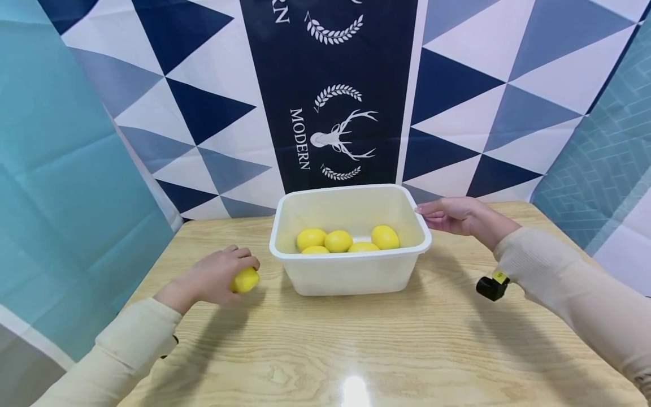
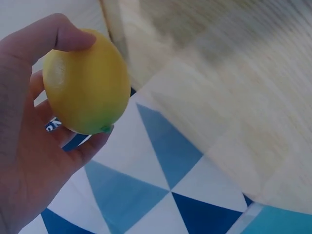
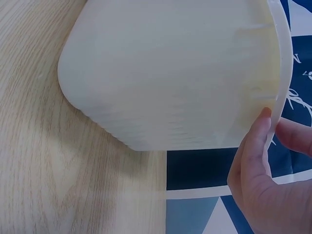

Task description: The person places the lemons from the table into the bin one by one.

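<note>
My left hand [image 1: 218, 275] grips a yellow lemon [image 1: 246, 280] over the table, left of a white plastic bin [image 1: 348, 275]. In the left wrist view the thumb lies on top of that lemon [image 2: 87, 87], the fingers curl round its far side, and its tip is greenish. My right hand [image 1: 454, 216] pinches the bin's right rim; in the right wrist view the thumb is at the rim's inner side and the fingers [image 3: 256, 151] press the outer wall. Several lemons [image 1: 338, 241] lie on the bin's floor, some partly hidden by its front wall.
The bin stands upright near the back of a wooden table [image 1: 325, 339]. Behind it hangs a patterned cloth [image 1: 213, 102] with triangles and a dark deer panel. Teal cloths [image 1: 66, 169] hang at both sides. A small black camera [image 1: 491, 288] sits at the right wrist.
</note>
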Demonstrator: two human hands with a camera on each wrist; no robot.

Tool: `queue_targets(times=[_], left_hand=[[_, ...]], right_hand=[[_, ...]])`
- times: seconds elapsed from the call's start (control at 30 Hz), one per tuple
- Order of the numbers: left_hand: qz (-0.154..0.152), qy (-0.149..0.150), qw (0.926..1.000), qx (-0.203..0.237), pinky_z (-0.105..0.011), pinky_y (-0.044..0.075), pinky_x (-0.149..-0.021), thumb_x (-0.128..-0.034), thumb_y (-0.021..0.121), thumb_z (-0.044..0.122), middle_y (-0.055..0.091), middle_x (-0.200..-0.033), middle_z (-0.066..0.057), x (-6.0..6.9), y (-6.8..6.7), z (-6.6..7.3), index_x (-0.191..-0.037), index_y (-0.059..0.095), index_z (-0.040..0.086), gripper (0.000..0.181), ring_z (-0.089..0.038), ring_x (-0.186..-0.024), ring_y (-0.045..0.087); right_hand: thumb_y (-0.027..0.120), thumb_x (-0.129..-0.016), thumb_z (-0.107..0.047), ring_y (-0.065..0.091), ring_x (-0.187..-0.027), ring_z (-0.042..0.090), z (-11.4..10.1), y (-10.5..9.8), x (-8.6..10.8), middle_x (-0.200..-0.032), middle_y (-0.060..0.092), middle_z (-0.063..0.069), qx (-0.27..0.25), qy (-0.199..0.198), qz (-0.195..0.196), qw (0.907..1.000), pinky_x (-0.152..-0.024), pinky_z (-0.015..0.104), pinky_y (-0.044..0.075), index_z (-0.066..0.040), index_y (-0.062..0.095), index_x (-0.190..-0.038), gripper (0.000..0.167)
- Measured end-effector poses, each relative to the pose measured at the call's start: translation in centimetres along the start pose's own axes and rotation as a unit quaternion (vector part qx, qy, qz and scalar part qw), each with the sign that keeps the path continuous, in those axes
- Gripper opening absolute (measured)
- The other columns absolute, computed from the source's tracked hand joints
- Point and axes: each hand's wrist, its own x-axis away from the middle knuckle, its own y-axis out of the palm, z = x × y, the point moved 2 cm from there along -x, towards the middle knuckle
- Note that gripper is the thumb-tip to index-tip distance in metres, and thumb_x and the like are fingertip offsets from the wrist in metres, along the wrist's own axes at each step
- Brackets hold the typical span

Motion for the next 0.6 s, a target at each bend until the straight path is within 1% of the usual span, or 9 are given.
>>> queue_targets(times=[0.13, 0.23, 0.3, 0.4, 0.53, 0.6], left_hand=[[-0.005, -0.007, 1.0000, 0.004, -0.030, 0.048, -0.071, -0.0617, 0.078, 0.011, 0.059, -0.094, 0.002, -0.1, -1.0, -0.2, -0.103, 0.062, 0.015, 0.044, -0.015, -0.083, 0.049], [-0.009, -0.012, 0.9998, 0.011, -0.031, 0.048, -0.071, -0.0621, 0.078, 0.011, 0.059, -0.095, 0.002, -0.1, -1.9, -0.3, -0.103, 0.061, 0.016, 0.044, -0.016, -0.084, 0.050], [-0.012, -0.015, 0.9996, 0.019, -0.031, 0.048, -0.071, -0.0617, 0.078, 0.011, 0.059, -0.096, 0.003, -0.1, -2.4, -0.3, -0.103, 0.061, 0.017, 0.045, -0.016, -0.086, 0.050], [-0.016, -0.025, 0.9989, 0.036, -0.031, 0.048, -0.072, -0.0614, 0.078, 0.010, 0.058, -0.096, 0.003, -0.2, -3.2, -0.2, -0.103, 0.061, 0.017, 0.046, -0.016, -0.088, 0.050], [-0.015, -0.036, 0.9974, 0.061, -0.032, 0.049, -0.075, -0.0621, 0.077, 0.009, 0.057, -0.099, 0.001, -0.5, -4.1, -0.1, -0.105, 0.061, 0.016, 0.046, -0.018, -0.091, 0.051], [-0.012, -0.038, 0.9967, 0.070, -0.033, 0.049, -0.075, -0.0629, 0.077, 0.009, 0.058, -0.100, 0.000, -0.7, -4.5, 0.0, -0.105, 0.061, 0.016, 0.046, -0.018, -0.091, 0.051]], right_hand=[[0.065, -0.090, -0.008, 0.067, -0.076, 0.006, -0.4, 0.1, 0.0, -0.081, 0.069, -0.004, -0.001, 0.001, -0.002, 1.0000, -0.079, 0.017, 0.057, -0.017, 0.067, -0.082, 0.012], [0.066, -0.090, -0.009, 0.067, -0.077, 0.006, -0.5, 0.1, -0.1, -0.081, 0.069, -0.004, 0.001, 0.001, 0.002, 1.0000, -0.080, 0.017, 0.057, -0.015, 0.063, -0.089, 0.006], [0.067, -0.090, -0.010, 0.067, -0.077, 0.006, -0.6, 0.1, 0.0, -0.082, 0.069, -0.004, 0.003, 0.001, 0.005, 1.0000, -0.080, 0.017, 0.057, -0.013, 0.059, -0.096, 0.011], [0.066, -0.090, -0.010, 0.067, -0.078, 0.006, -0.5, 0.1, -0.1, -0.082, 0.069, -0.004, 0.004, 0.000, 0.001, 1.0000, -0.081, 0.017, 0.057, -0.012, 0.053, -0.103, 0.018], [0.066, -0.090, -0.010, 0.066, -0.079, 0.006, -0.1, 0.0, -0.1, -0.083, 0.069, -0.004, -0.002, 0.001, 0.001, 1.0000, -0.081, 0.017, 0.057, -0.013, 0.056, -0.099, 0.014], [0.066, -0.090, -0.010, 0.066, -0.079, 0.006, 0.1, 0.0, -0.2, -0.083, 0.068, -0.004, -0.001, 0.001, 0.003, 1.0000, -0.081, 0.017, 0.057, -0.013, 0.055, -0.100, 0.015]])
